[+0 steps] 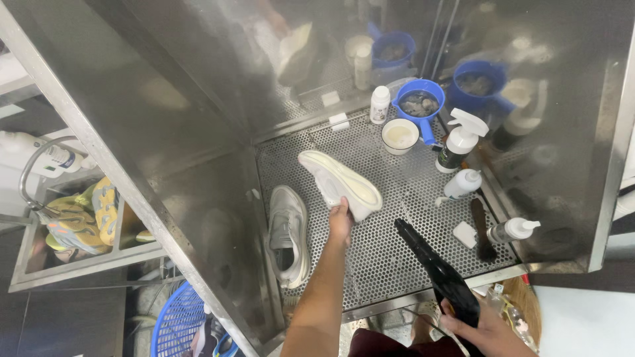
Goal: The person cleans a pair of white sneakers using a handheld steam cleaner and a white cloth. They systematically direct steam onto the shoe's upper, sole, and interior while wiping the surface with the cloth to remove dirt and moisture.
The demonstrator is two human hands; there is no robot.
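Note:
My left hand (341, 218) grips a white sneaker (338, 182) by its heel end, sole turned up, above the perforated steel floor (390, 251) of a metal wash booth. My right hand (486, 330) holds a black spray gun (436, 268) by its handle, the nozzle aimed up toward the held shoe. A second white sneaker (288, 235) lies on the perforated floor against the booth's left wall, just left of my left forearm.
At the back stand a blue scoop (419, 106) of dark liquid, a white cup (399, 135), a small white bottle (380, 104) and spray bottles (458, 140). A dark brush (480, 228) and white block (465, 234) lie right. Colourful shoes (83, 218) sit on a left shelf; a blue basket (177, 324) below.

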